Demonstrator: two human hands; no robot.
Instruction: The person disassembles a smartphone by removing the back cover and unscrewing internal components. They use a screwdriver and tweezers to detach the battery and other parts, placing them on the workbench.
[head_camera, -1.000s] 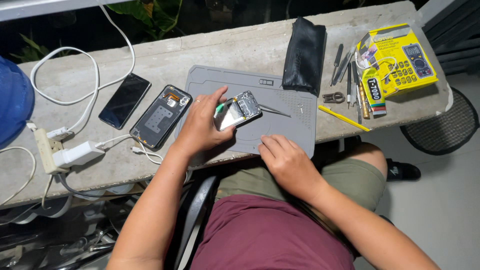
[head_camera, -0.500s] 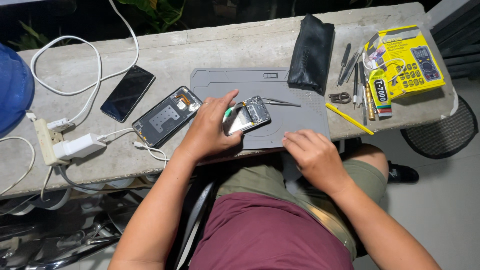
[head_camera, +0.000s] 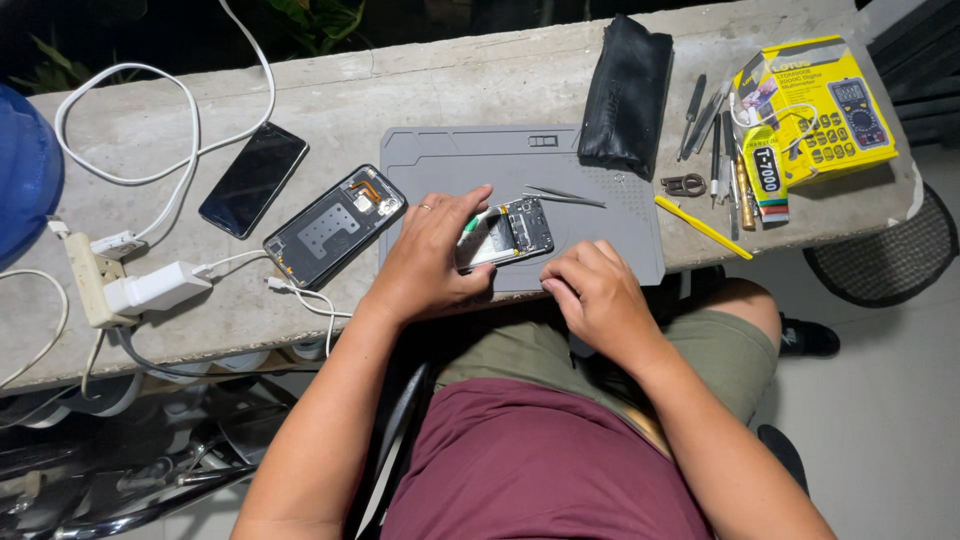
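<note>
Looks like a makeshift phone repair spot set up outdoors at someone's home, not a proper shop. The counter (head_camera: 440, 90) is a rough concrete ledge with leafy plants (head_camera: 310, 20) behind it, well beyond the fingers (head_camera: 470, 205). A grey repair mat (head_camera: 600, 160) lies right under the fingers, tweezers (head_camera: 565, 196) just past them. Off to the right sit small hand tools (head_camera: 715, 140) and a yellow multimeter box (head_camera: 830, 105); a white power strip (head_camera: 95, 275) with chargers is far left.

Bare grey mat (head_camera: 450, 165) offers passage behind the opened phone (head_camera: 505, 232); tweezers (head_camera: 565, 196) and, seemingly, pouch (head_camera: 625, 95) crowd its right.
</note>
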